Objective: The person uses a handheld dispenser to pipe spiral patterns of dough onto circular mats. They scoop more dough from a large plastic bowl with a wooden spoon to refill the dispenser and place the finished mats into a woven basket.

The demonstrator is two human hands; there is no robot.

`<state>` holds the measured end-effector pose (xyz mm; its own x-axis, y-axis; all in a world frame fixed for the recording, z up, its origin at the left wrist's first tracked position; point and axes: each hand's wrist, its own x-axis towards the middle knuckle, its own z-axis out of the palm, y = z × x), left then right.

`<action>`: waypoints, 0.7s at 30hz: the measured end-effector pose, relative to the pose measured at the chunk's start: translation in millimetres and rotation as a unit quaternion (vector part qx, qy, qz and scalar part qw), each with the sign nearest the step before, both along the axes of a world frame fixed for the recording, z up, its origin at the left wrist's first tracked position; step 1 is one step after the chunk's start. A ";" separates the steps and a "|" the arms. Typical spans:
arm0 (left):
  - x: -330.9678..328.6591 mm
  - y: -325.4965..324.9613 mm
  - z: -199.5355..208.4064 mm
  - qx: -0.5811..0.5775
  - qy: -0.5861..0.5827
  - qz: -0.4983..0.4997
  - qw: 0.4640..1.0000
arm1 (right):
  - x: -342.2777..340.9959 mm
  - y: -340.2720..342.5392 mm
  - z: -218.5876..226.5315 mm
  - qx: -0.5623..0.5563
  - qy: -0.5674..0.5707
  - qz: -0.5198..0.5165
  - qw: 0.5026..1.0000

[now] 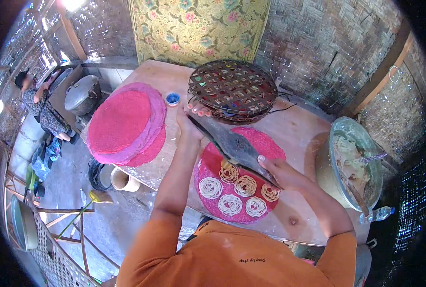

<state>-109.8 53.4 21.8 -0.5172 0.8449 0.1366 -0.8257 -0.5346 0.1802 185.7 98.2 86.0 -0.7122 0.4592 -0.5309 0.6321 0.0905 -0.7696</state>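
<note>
Both my hands grip a dark, flat wooden hand press (232,141), tilted above the table. My left hand (192,123) is closed round its far left end, fingertips showing on the far side. Closed round its near right end, my right hand (280,171) has its thumb on top. Beneath lies a round pink mat (265,143) carrying several coiled nests of thin dough strands. White coils (229,205) sit toward the near side, and tan coils (245,185) sit nearer the press. The press hides part of the mat, and its underside is not visible.
Stacked round pink mats (120,124) lie at left, near a small blue bowl (173,99). A round woven basket (232,88) stands at the back. At right, a large tub (325,167) holds pale dough and utensils. Another person (43,103) is by a metal pot (81,95).
</note>
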 end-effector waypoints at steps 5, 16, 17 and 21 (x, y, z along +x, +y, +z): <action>25.1 -14.5 -1.7 -0.093 -0.070 0.057 0.992 | 10.7 0.5 6.1 -0.045 -0.017 0.010 0.999; -15.9 5.7 -44.0 0.007 -0.020 -0.005 1.000 | -13.2 21.0 -47.4 -0.015 0.009 0.006 1.000; -20.7 2.1 -32.7 0.027 -0.009 -0.005 1.000 | -18.2 21.1 -45.4 -0.039 0.007 0.015 0.999; -36.3 -6.7 -14.2 0.059 0.016 0.010 0.998 | -36.3 29.7 -28.6 -0.064 -0.014 0.046 0.997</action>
